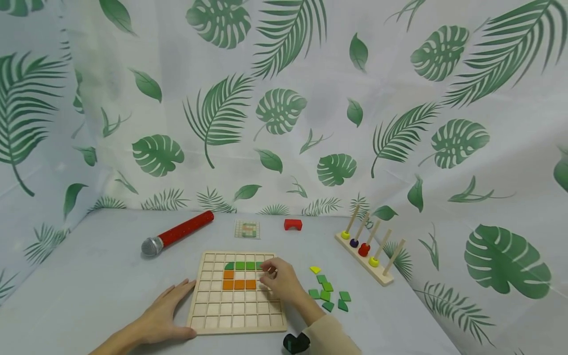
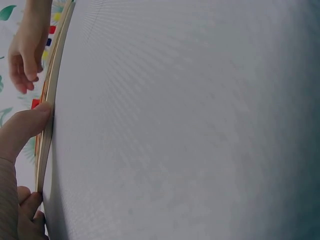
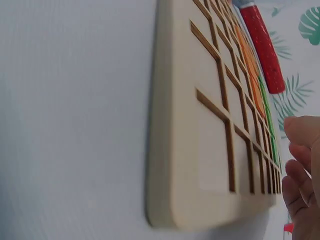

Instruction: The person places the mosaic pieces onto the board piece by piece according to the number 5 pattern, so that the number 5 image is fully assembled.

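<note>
A wooden grid board (image 1: 237, 323) lies flat on the table, with a row of green tiles (image 1: 245, 266) and several orange tiles (image 1: 239, 284) set in its squares. My left hand (image 1: 164, 315) rests against the board's left edge, fingers and thumb spread; the left wrist view shows its thumb (image 2: 25, 127) touching the rim. Over the board's right side hovers my right hand (image 1: 284, 282), beside the last green tile of the row. In the right wrist view its fingers (image 3: 295, 185) are loosely bent, and no tile shows between them.
Loose green tiles (image 1: 325, 296) and a yellow one (image 1: 315, 269) lie right of the board. Behind are a red microphone (image 1: 186, 230), a pattern card (image 1: 247, 229) and a red block (image 1: 293, 225). A peg stand (image 1: 364, 256) is at right, a dark object (image 1: 296, 343) in front.
</note>
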Demonstrator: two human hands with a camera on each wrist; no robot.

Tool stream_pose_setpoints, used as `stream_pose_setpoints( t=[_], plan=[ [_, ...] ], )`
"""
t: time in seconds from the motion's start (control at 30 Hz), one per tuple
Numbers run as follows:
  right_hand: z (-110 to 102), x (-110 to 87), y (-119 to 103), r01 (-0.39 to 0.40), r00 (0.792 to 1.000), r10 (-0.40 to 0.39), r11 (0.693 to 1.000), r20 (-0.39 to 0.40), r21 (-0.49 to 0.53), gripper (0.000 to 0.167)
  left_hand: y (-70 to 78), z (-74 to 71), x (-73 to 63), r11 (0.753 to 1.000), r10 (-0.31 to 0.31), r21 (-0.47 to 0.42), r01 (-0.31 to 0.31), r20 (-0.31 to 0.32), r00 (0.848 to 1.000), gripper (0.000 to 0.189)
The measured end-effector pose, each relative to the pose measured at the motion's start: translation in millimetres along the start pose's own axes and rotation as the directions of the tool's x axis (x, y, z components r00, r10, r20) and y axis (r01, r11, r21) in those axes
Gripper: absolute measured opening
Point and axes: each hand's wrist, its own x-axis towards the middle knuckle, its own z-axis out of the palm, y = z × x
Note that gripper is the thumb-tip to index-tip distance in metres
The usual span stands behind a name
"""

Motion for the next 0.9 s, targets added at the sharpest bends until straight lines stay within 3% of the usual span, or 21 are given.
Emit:
stream_pose_setpoints(
  t=[0.1,0.37,0.6,0.77,0.9],
  plan=[
    [-8.5,0.5,6.1,0.013,0.999,-0.013,1.000,-0.051,-0.012,0.023,-0.4,-0.1,-0.4,1.000,-0.002,-0.003,0.002,-0.004,1.000,0.111],
    [-31.1,-1.6,23.4,-0.071,0.985,0.060,0.995,-0.163,-0.064,0.025,1.7,0.0,-1.8,1.000,0.008,-0.001,-0.008,-0.015,1.000,0.111],
    [-46.9,-6.9,42.3,-0.068,0.968,0.046,0.994,-0.248,-0.082,0.024,3.3,-1.6,-2.4,1.000,-0.005,-0.009,0.005,0.001,1.000,0.110],
    [-60.4,-13.2,55.1,-0.149,0.959,0.117,0.983,-0.257,-0.106,0.025,4.1,-2.3,-2.6,1.000,-0.021,-0.011,0.021,0.013,1.000,0.111],
    [-67.7,-18.4,63.3,-0.238,0.941,0.198,0.964,-0.274,-0.120,0.027,4.2,-2.3,-1.6,1.000,-0.023,-0.009,0.023,0.017,1.000,0.111]
  ],
)
